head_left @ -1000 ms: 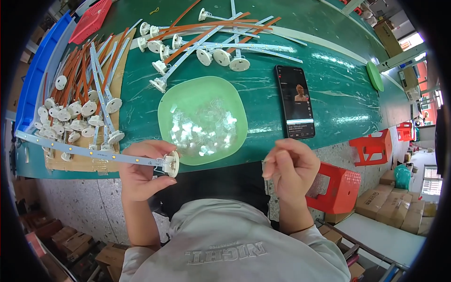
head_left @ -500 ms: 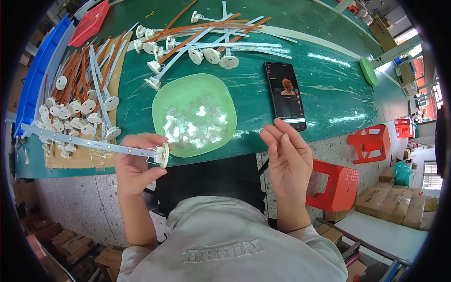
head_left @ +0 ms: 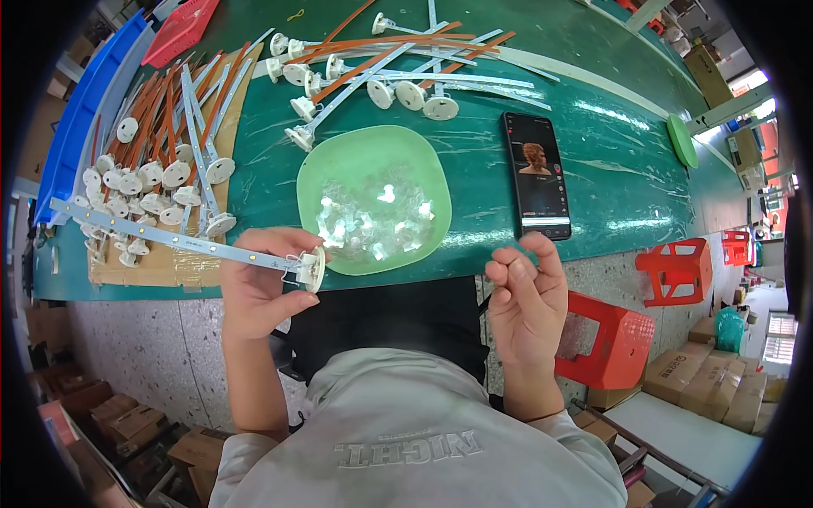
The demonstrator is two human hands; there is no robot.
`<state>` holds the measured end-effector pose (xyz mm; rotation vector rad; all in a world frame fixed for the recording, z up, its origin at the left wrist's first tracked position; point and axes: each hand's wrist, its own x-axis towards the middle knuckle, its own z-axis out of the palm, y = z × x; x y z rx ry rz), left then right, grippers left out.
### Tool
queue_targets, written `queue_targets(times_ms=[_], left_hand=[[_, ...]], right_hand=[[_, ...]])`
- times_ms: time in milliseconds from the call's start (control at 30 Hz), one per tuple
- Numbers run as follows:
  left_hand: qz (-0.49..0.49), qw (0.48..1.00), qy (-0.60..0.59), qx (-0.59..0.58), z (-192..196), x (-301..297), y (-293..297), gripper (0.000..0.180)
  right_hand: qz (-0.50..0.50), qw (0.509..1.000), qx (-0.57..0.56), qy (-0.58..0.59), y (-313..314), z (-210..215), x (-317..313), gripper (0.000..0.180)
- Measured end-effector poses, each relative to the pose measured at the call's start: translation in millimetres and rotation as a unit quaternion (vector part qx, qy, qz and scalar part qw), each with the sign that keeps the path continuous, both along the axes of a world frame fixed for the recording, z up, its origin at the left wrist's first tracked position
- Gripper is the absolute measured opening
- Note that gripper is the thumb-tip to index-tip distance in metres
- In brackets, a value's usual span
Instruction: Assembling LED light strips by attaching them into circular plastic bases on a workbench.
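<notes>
My left hand [head_left: 252, 298] grips an LED strip [head_left: 174, 239] by its right end, between thumb and fingers. A round white cap [head_left: 315, 269] with thin wires sits on that end, and the strip slants up to the left. My right hand [head_left: 531, 315] is raised at the table's near edge, below the phone, its thumb and fingertips pressed together. Whether something small is between those fingertips I cannot make out. Between the hands, a light green bowl [head_left: 310, 165] holds many small clear plastic pieces [head_left: 373, 224].
A phone [head_left: 538, 173] lies on the green table, its screen lit. Capped strips [head_left: 440, 108] are strewn at the back; more [head_left: 157, 173] pile on cardboard at left. A blue tray [head_left: 89, 110] and a red basket [head_left: 182, 32] stand far left. Red stools [head_left: 614, 339] are at right.
The view has shifted, so the table's things appear farther right. My right thumb and fingertips have closed together more. My left hand keeps its hold on the LED strip.
</notes>
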<state>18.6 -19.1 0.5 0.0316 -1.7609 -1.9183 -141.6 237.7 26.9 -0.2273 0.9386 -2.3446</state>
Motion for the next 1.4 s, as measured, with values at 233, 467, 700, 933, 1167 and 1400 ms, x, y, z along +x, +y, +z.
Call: queue_targets(times_ms=[233,467,700,933,1167,1400], left_hand=[[0.135,0.989,0.031,0.042,2,14,32,0.052],[0.164,0.982,0.027,0.09,-3,37,98,0.053],[0.08,0.988,0.018,0.132,-9,35,106,0.054],[0.09,0.99,0.02,0.111,-10,35,109,0.053],[0.103,0.988,0.008,0.111,-10,37,114,0.053],[0.074,0.993,0.047,0.082,-14,37,110,0.056]], right_hand=[[0.0,0.987,0.117,0.113,3,1,11,0.013],[0.015,0.922,0.204,0.33,-12,-9,32,0.016],[0.068,0.812,0.19,0.548,-22,3,42,0.017],[0.027,0.8,0.187,0.569,-23,0,52,0.021],[0.059,0.816,0.174,0.547,-24,3,51,0.02],[0.052,0.825,0.187,0.532,-24,4,53,0.017]])
